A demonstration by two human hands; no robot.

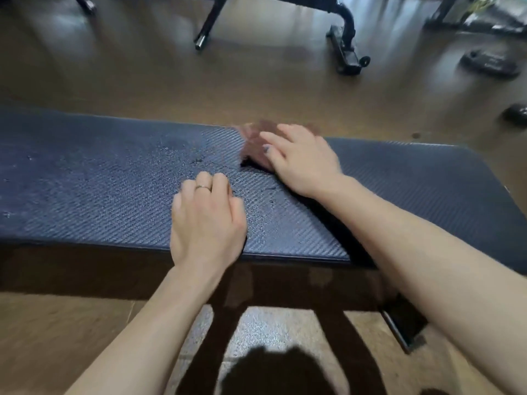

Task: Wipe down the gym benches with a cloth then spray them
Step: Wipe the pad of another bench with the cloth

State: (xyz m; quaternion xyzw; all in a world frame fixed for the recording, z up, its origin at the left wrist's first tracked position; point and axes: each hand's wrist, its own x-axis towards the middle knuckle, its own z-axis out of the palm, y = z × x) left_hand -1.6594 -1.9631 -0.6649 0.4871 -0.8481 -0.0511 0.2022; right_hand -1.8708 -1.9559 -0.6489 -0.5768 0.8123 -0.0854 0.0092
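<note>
Wiping step in hand. Right hand (302, 163) presses the brown cloth (256, 143) flat under spread fingers at the bench (99, 195) pad's far edge. Left hand (208, 220) rests nearby, fingers curled, holding nothing. Next, judged: sweep across the speckled patch beyond the left fingers.

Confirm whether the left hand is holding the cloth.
No: the left hand rests bare on the bench pad, while the right hand presses the cloth.
</note>
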